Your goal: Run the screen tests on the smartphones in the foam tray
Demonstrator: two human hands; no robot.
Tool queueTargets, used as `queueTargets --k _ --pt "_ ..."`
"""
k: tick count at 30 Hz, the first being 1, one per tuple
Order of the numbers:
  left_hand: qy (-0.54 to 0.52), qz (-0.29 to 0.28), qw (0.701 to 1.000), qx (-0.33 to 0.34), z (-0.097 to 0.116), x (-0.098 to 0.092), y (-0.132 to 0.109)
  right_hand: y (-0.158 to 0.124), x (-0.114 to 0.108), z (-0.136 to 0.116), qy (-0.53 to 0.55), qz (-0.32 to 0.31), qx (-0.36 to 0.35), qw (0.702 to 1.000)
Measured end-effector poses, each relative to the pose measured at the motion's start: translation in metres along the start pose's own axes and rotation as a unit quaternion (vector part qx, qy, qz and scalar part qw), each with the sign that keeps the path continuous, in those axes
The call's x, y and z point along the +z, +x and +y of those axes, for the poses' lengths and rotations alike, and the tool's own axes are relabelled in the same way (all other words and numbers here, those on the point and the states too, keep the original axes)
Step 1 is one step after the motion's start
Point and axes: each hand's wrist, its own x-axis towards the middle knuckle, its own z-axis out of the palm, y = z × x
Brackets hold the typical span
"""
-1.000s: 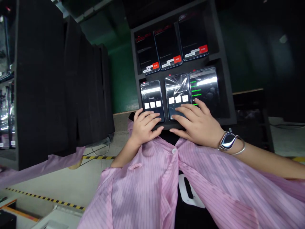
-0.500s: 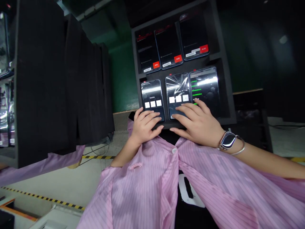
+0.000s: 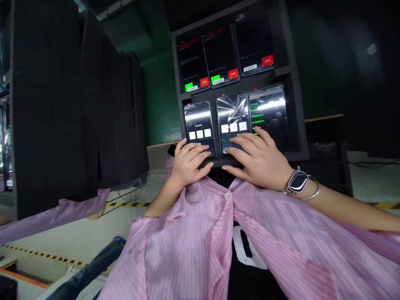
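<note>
A black foam tray [image 3: 293, 104] leans toward me with two rows of phones in its slots. My left hand [image 3: 187, 164] rests with spread fingers on the lower part of the bottom-left phone [image 3: 199, 125], whose screen shows three white squares. My right hand [image 3: 259, 160], with a watch and a bangle at the wrist, lies across the bottom of the middle phone [image 3: 233, 118]; its fingertips reach the edge of the right phone [image 3: 269, 110], which shows green text. The upper phones [image 3: 220, 56] are dark with red and green buttons. Neither hand grips anything.
Tall stacks of black foam trays [image 3: 62, 108] stand at the left. A green wall [image 3: 159, 100] lies behind. The pale floor [image 3: 78, 233] carries yellow-black striped tape. My pink striped coat fills the lower frame, and a blue-clad leg [image 3: 90, 271] shows at bottom left.
Green buttons have appeared on two of the upper phones. Both hands stay on the lower phones. The view shifted slightly and a blue-clad leg came into sight at bottom left.
</note>
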Motion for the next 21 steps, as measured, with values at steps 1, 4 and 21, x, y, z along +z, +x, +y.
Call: queueTargets --k 1,4,21 --pt "-0.001 0.010 1.000 0.006 0.0000 0.0003 0.0001 0.0001 -0.0003 0.0002 -0.004 -0.001 -0.002 1.000" --pt "0.007 0.033 0.999 0.023 0.0001 0.0012 0.0009 0.0005 -0.0011 0.0008 -0.012 0.002 -0.011 1.000" --pt "0.000 0.059 0.997 0.059 0.0032 -0.0028 0.0033 -0.0013 0.0014 0.0006 0.012 0.014 -0.005 1.000"
